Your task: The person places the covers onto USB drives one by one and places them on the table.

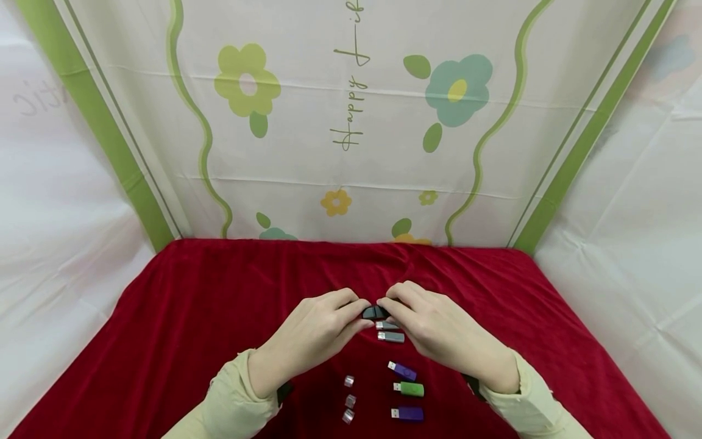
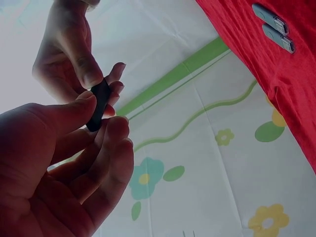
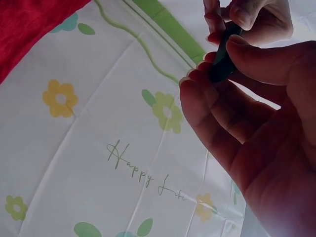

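Both hands meet over the far middle of the red cloth, around a small black USB stick (image 1: 375, 313) with a seam across it. My left hand (image 1: 320, 323) pinches one end between thumb and fingers. The other end is pinched by my right hand (image 1: 439, 320). In the left wrist view the black USB stick (image 2: 100, 104) shows as a dark, rounded bar spanning the two thumbs. The right wrist view has the same USB stick (image 3: 224, 57) partly covered by fingertips. Just below the hands lie two grey USB sticks (image 1: 391, 336), one partly behind the right fingers.
Nearer on the red cloth (image 1: 192, 341) lie a purple USB stick (image 1: 404, 371), a green one (image 1: 415, 389) and another purple one (image 1: 411, 414). Left of them, three small clear pieces (image 1: 350, 400) form a column. White printed curtains (image 1: 307, 152) enclose the table.
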A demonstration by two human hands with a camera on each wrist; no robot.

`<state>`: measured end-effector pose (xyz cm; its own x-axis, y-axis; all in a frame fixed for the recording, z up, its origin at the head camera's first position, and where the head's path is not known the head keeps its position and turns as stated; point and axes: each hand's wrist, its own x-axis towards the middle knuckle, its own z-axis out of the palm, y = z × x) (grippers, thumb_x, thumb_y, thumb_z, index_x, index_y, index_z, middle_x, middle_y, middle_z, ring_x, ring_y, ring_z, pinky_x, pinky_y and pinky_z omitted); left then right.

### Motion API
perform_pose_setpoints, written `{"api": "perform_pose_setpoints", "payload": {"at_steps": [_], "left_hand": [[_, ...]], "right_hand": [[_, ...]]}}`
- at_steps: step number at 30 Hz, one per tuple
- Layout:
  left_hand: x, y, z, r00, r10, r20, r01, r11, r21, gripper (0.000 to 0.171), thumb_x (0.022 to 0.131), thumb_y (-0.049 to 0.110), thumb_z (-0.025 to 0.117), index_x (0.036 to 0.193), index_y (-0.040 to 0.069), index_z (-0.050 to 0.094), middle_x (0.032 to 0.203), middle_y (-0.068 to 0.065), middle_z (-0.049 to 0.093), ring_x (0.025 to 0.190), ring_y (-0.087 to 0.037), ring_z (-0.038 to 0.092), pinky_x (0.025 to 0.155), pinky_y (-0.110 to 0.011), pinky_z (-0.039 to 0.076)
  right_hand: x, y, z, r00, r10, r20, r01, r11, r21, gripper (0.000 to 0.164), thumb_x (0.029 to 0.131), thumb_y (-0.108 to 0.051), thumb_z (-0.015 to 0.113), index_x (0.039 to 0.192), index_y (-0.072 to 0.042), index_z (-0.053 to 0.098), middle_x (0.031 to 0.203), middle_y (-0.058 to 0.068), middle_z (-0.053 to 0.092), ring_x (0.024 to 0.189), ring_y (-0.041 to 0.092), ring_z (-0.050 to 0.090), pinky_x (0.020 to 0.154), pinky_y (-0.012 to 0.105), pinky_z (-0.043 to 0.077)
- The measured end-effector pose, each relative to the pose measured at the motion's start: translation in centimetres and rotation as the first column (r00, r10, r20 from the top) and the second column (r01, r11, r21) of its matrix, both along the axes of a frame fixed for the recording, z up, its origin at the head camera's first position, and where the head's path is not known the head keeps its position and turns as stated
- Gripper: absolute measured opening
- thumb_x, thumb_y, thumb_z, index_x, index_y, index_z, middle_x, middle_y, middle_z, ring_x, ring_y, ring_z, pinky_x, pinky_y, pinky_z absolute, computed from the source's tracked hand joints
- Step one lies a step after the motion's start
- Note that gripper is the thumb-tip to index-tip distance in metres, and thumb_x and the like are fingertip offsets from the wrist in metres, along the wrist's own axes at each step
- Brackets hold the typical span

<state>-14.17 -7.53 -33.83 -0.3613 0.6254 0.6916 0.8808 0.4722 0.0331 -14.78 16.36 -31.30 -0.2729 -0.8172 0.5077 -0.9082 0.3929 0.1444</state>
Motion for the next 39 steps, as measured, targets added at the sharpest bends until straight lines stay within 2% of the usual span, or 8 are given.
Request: {"api": "perform_pose_setpoints", "payload": {"at_steps": [3,7,11,16,22,39], "left_hand": [[-0.01,0.02,-0.06,1.000,-0.006,0.005,0.006,1.000,-0.001,0.018,0.086,0.015,0.079,0.099,0.005,0.070,0.088,0.001,0.059,0.065,-0.004,0.049,0.056,-0.010,0.041],[-0.06,-0.01,-0.16,1.000,-0.010,0.001,0.010,1.000,-0.010,0.019,0.085,0.015,0.079,0.100,0.005,0.071,0.088,0.002,0.060,0.065,-0.004,0.050,0.057,-0.011,0.042],[-0.13,-0.06,-0.26,1.000,-0.013,0.008,0.013,1.000,-0.012,0.020,0.085,0.016,0.079,0.100,0.006,0.072,0.088,0.002,0.061,0.065,-0.004,0.050,0.057,-0.011,0.042],[-0.13,-0.03,-0.27,1.000,-0.017,0.019,0.017,1.000,-0.015,0.019,0.085,0.017,0.079,0.100,0.007,0.072,0.087,0.002,0.063,0.065,-0.003,0.051,0.057,-0.010,0.042],[-0.08,0.06,-0.15,1.000,-0.014,0.006,0.014,1.000,-0.010,0.019,0.085,0.017,0.080,0.099,0.007,0.072,0.086,0.003,0.062,0.064,-0.002,0.050,0.056,-0.009,0.040],[-0.02,0.06,-0.24,1.000,0.007,0.003,-0.007,1.000,-0.013,0.018,0.084,0.020,0.080,0.097,0.008,0.073,0.084,0.005,0.061,0.062,-0.002,0.048,0.053,-0.009,0.038]], "right_hand": [[-0.08,0.13,-0.06,1.000,0.011,0.011,-0.011,1.000,-0.006,0.021,0.089,0.005,0.053,0.104,-0.002,0.066,0.101,0.004,0.056,0.083,0.014,0.052,0.064,0.016,0.047],[-0.15,0.29,-0.08,0.999,0.024,0.027,-0.023,1.000,-0.011,0.023,0.097,-0.002,0.045,0.106,-0.003,0.066,0.102,0.004,0.056,0.084,0.014,0.053,0.065,0.016,0.048],[-0.13,0.42,0.02,0.999,0.024,0.047,-0.023,1.000,-0.012,0.018,0.093,0.001,0.057,0.107,-0.004,0.066,0.102,0.003,0.057,0.084,0.012,0.053,0.066,0.017,0.048],[-0.06,0.58,0.21,0.997,0.022,0.076,-0.022,1.000,-0.007,0.024,0.085,0.003,0.068,0.108,-0.004,0.067,0.103,0.002,0.056,0.084,0.011,0.054,0.067,0.017,0.049],[-0.09,0.66,0.22,0.995,0.025,0.092,-0.025,1.000,-0.002,0.027,0.082,0.003,0.071,0.107,-0.006,0.067,0.102,0.000,0.056,0.082,0.009,0.053,0.067,0.016,0.048],[-0.07,0.68,0.03,0.995,0.011,0.103,-0.011,1.000,0.001,0.023,0.083,0.000,0.073,0.104,-0.008,0.067,0.099,-0.002,0.055,0.078,0.006,0.052,0.065,0.016,0.047]]}}
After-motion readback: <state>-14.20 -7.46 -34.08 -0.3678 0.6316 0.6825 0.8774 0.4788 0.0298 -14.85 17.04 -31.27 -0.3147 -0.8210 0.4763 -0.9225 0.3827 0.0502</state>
